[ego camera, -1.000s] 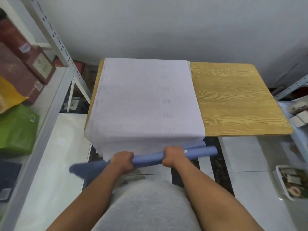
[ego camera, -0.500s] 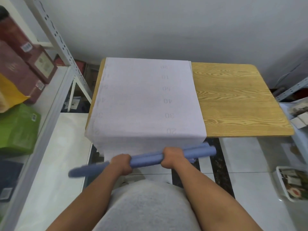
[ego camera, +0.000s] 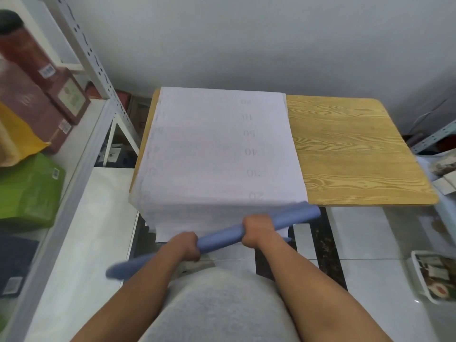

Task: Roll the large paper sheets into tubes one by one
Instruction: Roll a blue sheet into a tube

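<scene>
Gripping blue paper tube (ego camera: pixel 219 236) | tight, slanted | both hands' fingers (ego camera: pixel 190 239) curled round it

A green bag (ego camera: pixel 27 191) and maroon boxes (ego camera: pixel 37 104) fill the shelf (ego camera: pixel 81 154) (left side) — a white tray (ego camera: pixel 434 277) sits right.

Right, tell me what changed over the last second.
The blue paper tube tilted: its right end rose toward the table edge, its left end dropped. The left hand moved down and nearer; the right hand barely shifted. Both kept gripping. The white sheets stayed put.
</scene>
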